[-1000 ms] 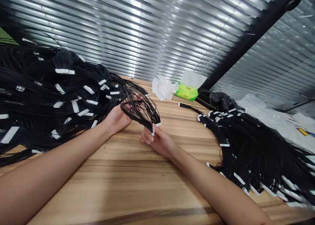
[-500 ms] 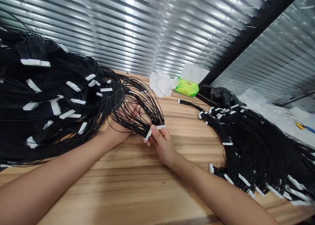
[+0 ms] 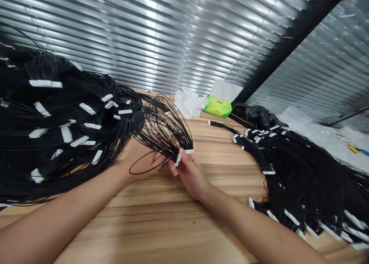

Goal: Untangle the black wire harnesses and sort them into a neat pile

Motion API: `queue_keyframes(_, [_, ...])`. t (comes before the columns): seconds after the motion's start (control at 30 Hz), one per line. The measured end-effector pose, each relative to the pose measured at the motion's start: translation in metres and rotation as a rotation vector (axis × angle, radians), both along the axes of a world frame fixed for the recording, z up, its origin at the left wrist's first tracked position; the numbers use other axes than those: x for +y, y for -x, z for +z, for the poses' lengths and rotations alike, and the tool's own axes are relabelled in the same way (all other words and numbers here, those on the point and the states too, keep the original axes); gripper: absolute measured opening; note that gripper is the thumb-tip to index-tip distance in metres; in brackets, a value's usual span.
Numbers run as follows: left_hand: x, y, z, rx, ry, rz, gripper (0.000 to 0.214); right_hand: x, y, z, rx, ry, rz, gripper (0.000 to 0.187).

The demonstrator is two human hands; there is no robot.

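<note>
My right hand is closed, pinching the white connectors at the end of a black wire harness. One connector lies along the fingers and another is tilted more upright beside the thumb. The thin wires arch up and left from there towards a large pile. My left hand is behind and under these wires, its fingertips near the connectors. Wires cover most of its fingers, so its grip is hidden. A loose wire loop hangs across the left hand.
A big heap of black harnesses with white connectors fills the left. Another pile lies right. At the back are crumpled tissue, a green tissue pack and a corrugated metal wall. Yellow-blue pliers lie far right.
My left hand has come closer to the right hand, lower under the wires. The tilted connector has turned and shifted slightly right. The whole view has shifted a little downwards.
</note>
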State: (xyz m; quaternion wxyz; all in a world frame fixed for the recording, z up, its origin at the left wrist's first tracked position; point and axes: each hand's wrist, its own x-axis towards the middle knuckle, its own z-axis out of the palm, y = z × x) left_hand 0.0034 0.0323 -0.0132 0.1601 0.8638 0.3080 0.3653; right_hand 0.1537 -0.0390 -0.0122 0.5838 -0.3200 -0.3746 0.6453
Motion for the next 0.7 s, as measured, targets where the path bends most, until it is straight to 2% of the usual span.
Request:
queue_keyframes(0.1, [0.005, 0.001, -0.003, -0.049, -0.004, -0.045, 0.024, -0.001, 0.001, 0.001, -0.008, -0.001, 0.014, 0.035])
queue_keyframes(0.17, [0.012, 0.000, -0.005, -0.281, 0.110, 0.096, 0.020, -0.001, 0.001, 0.000, -0.011, 0.007, 0.019, 0.035])
queue_keyframes(0.27, [0.018, -0.004, -0.004, -0.432, 0.158, 0.157, 0.021, 0.000, 0.000, -0.003, -0.023, 0.019, 0.044, 0.036])
queue_keyframes(0.33, [0.019, -0.004, -0.003, -0.498, 0.187, 0.144, 0.021, 0.001, 0.000, -0.006, -0.048, 0.019, 0.093, 0.037])
queue_keyframes(0.4, [0.021, -0.001, -0.004, -0.511, 0.204, 0.124, 0.021, 0.001, 0.000, -0.009, -0.077, 0.009, 0.150, 0.038])
queue_keyframes(0.53, [0.025, 0.007, -0.008, -0.368, 0.214, 0.131, 0.021, 0.001, 0.000, -0.012, -0.100, 0.002, 0.200, 0.040])
queue_keyframes(0.7, [0.023, 0.003, -0.007, -0.468, 0.395, 0.183, 0.018, 0.001, -0.001, -0.012, -0.103, 0.008, 0.169, 0.040])
